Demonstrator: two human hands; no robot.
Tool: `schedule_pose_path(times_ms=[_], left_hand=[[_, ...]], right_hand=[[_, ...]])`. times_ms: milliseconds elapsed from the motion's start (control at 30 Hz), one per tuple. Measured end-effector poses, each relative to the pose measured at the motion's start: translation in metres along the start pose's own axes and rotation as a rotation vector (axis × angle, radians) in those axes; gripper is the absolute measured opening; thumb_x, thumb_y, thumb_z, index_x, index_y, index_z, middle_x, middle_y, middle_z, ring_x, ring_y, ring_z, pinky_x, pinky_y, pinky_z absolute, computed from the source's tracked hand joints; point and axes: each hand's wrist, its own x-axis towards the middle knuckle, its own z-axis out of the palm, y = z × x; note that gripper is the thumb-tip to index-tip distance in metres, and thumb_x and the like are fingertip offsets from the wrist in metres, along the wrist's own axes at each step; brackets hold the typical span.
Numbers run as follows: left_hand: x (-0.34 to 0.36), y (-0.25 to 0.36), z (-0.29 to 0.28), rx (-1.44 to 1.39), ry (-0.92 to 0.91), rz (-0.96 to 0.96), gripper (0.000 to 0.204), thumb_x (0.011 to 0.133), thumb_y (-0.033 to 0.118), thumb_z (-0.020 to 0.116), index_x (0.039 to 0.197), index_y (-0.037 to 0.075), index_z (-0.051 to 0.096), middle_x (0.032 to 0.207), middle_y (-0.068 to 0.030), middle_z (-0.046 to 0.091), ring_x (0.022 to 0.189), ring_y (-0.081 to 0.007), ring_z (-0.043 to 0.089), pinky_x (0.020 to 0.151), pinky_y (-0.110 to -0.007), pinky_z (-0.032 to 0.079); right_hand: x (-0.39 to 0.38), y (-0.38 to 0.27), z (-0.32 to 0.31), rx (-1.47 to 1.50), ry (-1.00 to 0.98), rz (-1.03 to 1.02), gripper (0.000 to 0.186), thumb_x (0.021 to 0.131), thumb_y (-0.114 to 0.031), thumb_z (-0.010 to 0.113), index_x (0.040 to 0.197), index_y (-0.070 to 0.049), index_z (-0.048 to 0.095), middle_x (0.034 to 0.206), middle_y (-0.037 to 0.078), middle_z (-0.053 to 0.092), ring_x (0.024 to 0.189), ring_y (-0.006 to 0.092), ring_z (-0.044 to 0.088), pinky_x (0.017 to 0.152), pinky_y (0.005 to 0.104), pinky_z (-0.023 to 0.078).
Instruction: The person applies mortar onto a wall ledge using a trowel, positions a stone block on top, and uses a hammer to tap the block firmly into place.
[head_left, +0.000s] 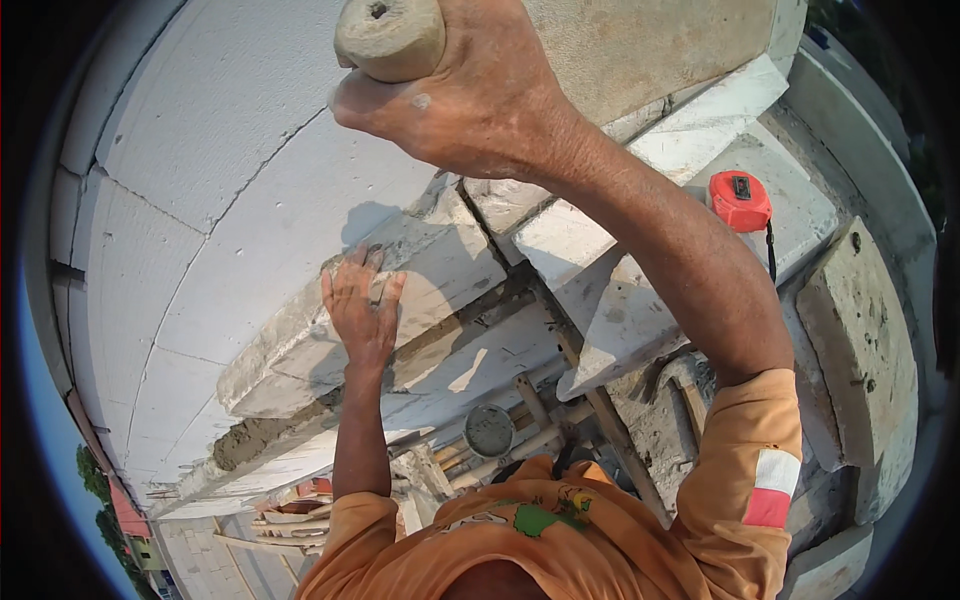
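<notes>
My left hand (pixel 362 310) lies with spread fingers on the top of a long pale block (pixel 440 262), which sits against the white block wall (pixel 270 210). Grey mortar (pixel 265 440) shows along the ledge by the block's near-left end. Raised high and close to view, my right hand (pixel 490 95) is wrapped round a thick, pale, rounded handle (pixel 392 40) with a small hole in its end. The rest of that tool is out of sight, so its kind cannot be told.
On a block to the right lies a red tape measure (pixel 740 202) with a black strap. A thick rough slab (pixel 868 365) stands further right. Below, a round container of grey mix (pixel 489 430) sits among bamboo or wooden poles (pixel 532 400).
</notes>
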Motion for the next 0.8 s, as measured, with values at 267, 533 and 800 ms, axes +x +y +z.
schedule_pose_path(times_ms=[267, 533, 800], left_hand=[[-0.001, -0.002, 0.005, 0.000, 0.015, 0.004, 0.038, 0.087, 0.029, 0.076, 0.119, 0.010, 0.068, 0.134, -0.0110, 0.063, 0.128, -0.0297, 0.054, 0.118, -0.052, 0.024], [-0.001, -0.001, 0.006, -0.024, 0.015, 0.037, 0.039, 0.088, 0.030, 0.076, 0.120, 0.009, 0.069, 0.134, -0.0137, 0.063, 0.130, -0.0306, 0.054, 0.119, -0.052, 0.022], [0.001, -0.003, -0.002, -0.048, -0.035, 0.072, 0.041, 0.089, 0.028, 0.074, 0.123, 0.005, 0.067, 0.135, -0.0167, 0.062, 0.130, -0.0335, 0.054, 0.117, -0.056, 0.023]], right_hand=[[-0.013, 0.022, 0.015, -0.044, -0.030, 0.088, 0.026, 0.081, -0.022, 0.077, 0.097, -0.005, 0.065, 0.075, 0.011, 0.067, 0.074, 0.0207, 0.071, 0.069, 0.0358, 0.062], [-0.019, 0.032, 0.018, -0.138, -0.010, 0.093, 0.024, 0.085, -0.024, 0.074, 0.097, -0.008, 0.062, 0.077, 0.007, 0.064, 0.074, 0.0174, 0.069, 0.071, 0.0346, 0.061], [-0.017, 0.024, 0.011, 0.090, -0.121, 0.120, 0.023, 0.082, -0.021, 0.075, 0.095, -0.005, 0.066, 0.076, 0.011, 0.066, 0.075, 0.0202, 0.070, 0.071, 0.0364, 0.061]])
